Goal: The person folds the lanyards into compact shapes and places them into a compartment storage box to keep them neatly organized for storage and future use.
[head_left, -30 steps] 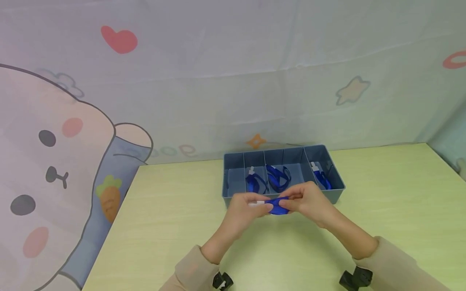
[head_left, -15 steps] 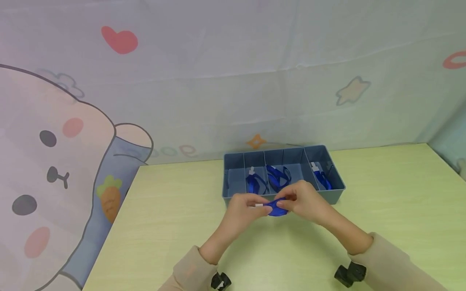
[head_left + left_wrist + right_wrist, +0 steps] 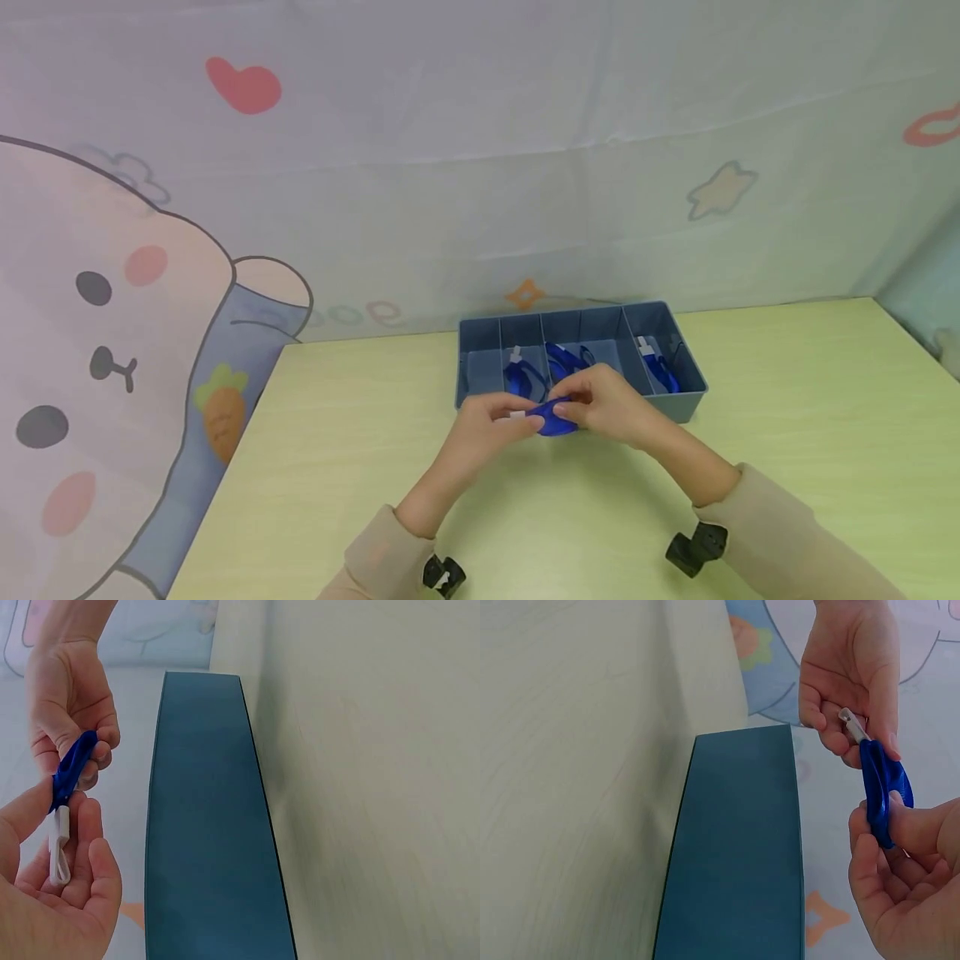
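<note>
Both hands hold a folded blue lanyard [image 3: 555, 419] with a white plastic clip [image 3: 59, 844], just in front of a grey-blue divided tray [image 3: 675, 408]. My left hand [image 3: 483, 429] pinches the lanyard beside its clip, thumb against fingers. At the opposite end of the fold, my right hand [image 3: 611, 408] pinches the blue band between thumb and fingertips. In the right wrist view the band [image 3: 877, 791] is bunched into a short loop between the two hands. Fingers partly cover it in the head view.
Inside the tray, blue lanyards lie in separate compartments: one at left [image 3: 517, 375], one in the middle [image 3: 566, 358] partly behind the right hand, one at right [image 3: 658, 367]. The tray stands on a pale yellow table [image 3: 360, 417], near a printed cloth backdrop [image 3: 420, 208].
Both hands have shifted slightly left with the lanyard between them. The right hand now hides part of the middle lanyard. Both keep their pinch, and the tray stays where it was.
</note>
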{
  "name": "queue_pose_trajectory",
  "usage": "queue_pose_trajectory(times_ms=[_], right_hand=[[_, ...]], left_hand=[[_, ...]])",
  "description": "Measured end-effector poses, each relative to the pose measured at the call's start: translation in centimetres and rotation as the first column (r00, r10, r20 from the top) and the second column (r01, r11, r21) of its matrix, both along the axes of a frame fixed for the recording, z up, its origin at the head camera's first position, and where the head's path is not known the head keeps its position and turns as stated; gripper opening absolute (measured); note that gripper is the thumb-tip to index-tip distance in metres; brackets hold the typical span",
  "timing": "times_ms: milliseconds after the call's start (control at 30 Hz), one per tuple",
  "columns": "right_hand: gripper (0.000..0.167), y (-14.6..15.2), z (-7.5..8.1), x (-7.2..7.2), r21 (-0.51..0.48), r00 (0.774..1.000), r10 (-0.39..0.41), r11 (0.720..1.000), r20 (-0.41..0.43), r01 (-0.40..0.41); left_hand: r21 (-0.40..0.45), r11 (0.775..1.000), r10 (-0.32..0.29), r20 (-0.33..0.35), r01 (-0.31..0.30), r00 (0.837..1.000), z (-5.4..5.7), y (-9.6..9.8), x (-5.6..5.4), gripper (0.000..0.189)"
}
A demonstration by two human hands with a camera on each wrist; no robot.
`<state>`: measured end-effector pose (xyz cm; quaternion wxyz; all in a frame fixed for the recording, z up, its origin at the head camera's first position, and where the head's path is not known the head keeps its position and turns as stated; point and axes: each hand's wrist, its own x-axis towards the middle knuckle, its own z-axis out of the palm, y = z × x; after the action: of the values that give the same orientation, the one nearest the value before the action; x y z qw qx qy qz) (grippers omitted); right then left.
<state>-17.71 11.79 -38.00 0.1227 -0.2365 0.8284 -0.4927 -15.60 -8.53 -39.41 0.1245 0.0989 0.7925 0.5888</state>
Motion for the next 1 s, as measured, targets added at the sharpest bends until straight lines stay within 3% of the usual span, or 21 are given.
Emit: queue_pose_trajectory(times_ms=[267,400,467,600,667,733,800,1000], right_hand=[[0.012,-0.5,0.0,-1.3,-0.008,1.000,0.007,1.000,-0.005,-0.007],[0.014,-0.4,0.1,-1.9,-0.008,1.000,-0.006,1.000,0.022,0.006],[0.015,-0.3,0.1,-2.1,-0.005,0.999,-0.023,1.000,0.044,0.023],[0.018,-0.3,0.0,-2.6,0.004,0.996,-0.050,0.999,0.072,0.050],[0.020,-0.3,-0.1,-2.9,0.004,0.995,-0.057,0.998,0.086,0.057],[0.021,-0.3,-0.3,-3.1,-0.001,0.993,-0.063,0.998,0.098,0.063],[0.021,-0.4,-0.4,-3.3,-0.007,0.992,-0.067,0.998,0.110,0.068],[0.020,-0.8,-0.6,-3.9,-0.040,0.995,-0.046,0.998,0.092,0.050]], left_hand=[[0.064,0.997,0.039,-0.043,-0.036,0.998,-0.1,-1.1,-0.6,0.029],[0.132,0.980,0.161,-0.115,-0.146,0.980,-0.3,-2.2,-1.3,0.028],[0.154,0.961,0.254,-0.163,-0.230,0.953,-0.6,-2.8,-1.7,0.025],[0.098,0.906,0.421,-0.285,-0.411,0.861,-1.2,-3.6,-2.4,0.018],[0.057,0.878,0.465,-0.334,-0.475,0.820,-1.7,-3.9,-2.6,0.020],[0.010,0.860,0.478,-0.367,-0.510,0.798,-2.1,-4.0,-2.7,0.024],[-0.038,0.849,0.478,-0.370,-0.527,0.796,-2.5,-4.1,-2.9,0.030],[-0.174,0.838,0.443,-0.336,-0.517,0.831,-3.6,-4.1,-3.3,0.034]])
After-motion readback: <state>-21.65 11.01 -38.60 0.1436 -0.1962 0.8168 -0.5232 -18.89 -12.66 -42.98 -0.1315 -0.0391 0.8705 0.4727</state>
